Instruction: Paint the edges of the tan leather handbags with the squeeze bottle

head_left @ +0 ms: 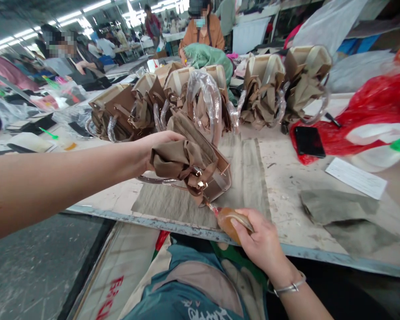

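My left hand (160, 146) grips a brown handbag (216, 182) by its bunched fabric lining, tilting it above a grey-brown cloth (246, 178) on the table. Small gold-coloured metal fittings shine on the bag's side. In my right hand (258, 233) is a squeeze bottle of amber glue (231, 222), with fingers wrapped round its body. The bottle's narrow tip meets or nearly meets the bag's lower corner. Part of my left hand's fingers is hidden behind the lining.
Several similar bags (263, 89) with plastic-wrapped handles stand behind. To the right lie a black phone (309, 141), red plastic (380, 104), a white paper (356, 178) and cloth pieces (340, 213). The table edge (306, 252) runs before me. A person (203, 33) works opposite.
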A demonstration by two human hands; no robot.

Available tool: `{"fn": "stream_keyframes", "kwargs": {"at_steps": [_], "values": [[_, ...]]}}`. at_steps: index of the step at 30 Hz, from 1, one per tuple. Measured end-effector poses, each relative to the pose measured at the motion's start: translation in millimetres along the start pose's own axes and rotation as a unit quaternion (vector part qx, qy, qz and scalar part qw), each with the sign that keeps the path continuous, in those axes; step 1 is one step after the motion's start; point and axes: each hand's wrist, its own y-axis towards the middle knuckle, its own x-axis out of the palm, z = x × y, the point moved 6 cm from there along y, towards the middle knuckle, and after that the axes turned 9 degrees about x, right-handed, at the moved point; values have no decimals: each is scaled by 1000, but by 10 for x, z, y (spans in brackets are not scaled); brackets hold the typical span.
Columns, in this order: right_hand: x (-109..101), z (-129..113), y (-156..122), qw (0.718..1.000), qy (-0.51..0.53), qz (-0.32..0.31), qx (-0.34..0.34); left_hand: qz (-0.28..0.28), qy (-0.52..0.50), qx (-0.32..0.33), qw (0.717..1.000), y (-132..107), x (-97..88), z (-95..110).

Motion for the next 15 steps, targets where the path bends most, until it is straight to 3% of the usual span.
{"fn": "stream_keyframes", "kwargs": {"at_steps": [3, 8, 15], "values": [[33, -1, -29, 1000, -12, 7, -6, -29, 41, 13, 999, -8, -101, -16], [-55, -56, -50, 997, -44, 63, -20, -16, 33, 8, 999, 4, -270, -91], [-34, -107, -110, 995, -76, 59, -37, -113, 1, 48, 992, 45, 22, -22]]}}
